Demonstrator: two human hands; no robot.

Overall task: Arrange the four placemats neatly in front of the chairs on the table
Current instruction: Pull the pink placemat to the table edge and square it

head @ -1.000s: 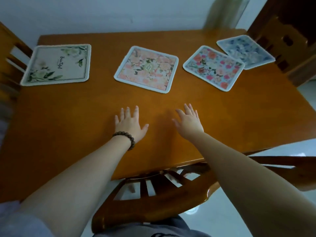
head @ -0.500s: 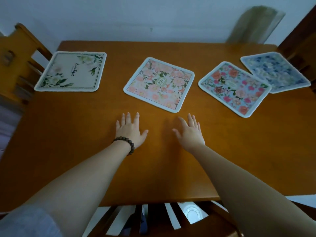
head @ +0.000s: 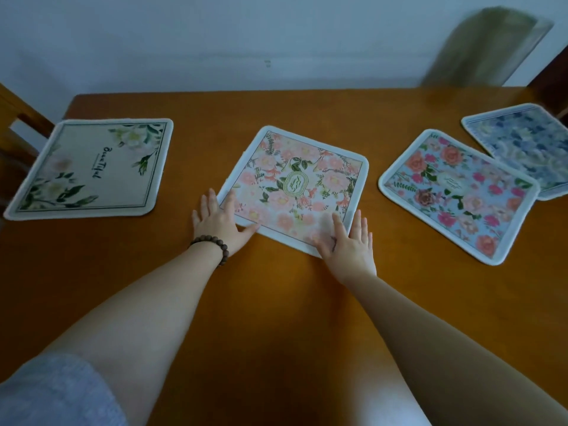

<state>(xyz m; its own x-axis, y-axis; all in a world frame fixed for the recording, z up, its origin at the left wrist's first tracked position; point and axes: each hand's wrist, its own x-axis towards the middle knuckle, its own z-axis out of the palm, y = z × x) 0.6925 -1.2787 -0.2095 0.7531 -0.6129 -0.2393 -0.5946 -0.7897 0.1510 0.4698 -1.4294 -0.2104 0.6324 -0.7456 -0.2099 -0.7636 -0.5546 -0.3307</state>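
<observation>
Now both hands, left hand and right hand, press flat, fingers spread, on the pink placemat.

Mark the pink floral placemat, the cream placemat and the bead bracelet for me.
pink floral placemat [head: 295, 184]: head view, central oval emblem.
cream placemat [head: 92, 167]: head view, plain middle by the lettering.
bead bracelet [head: 212, 245]: head view, beads across the left wrist.
</observation>
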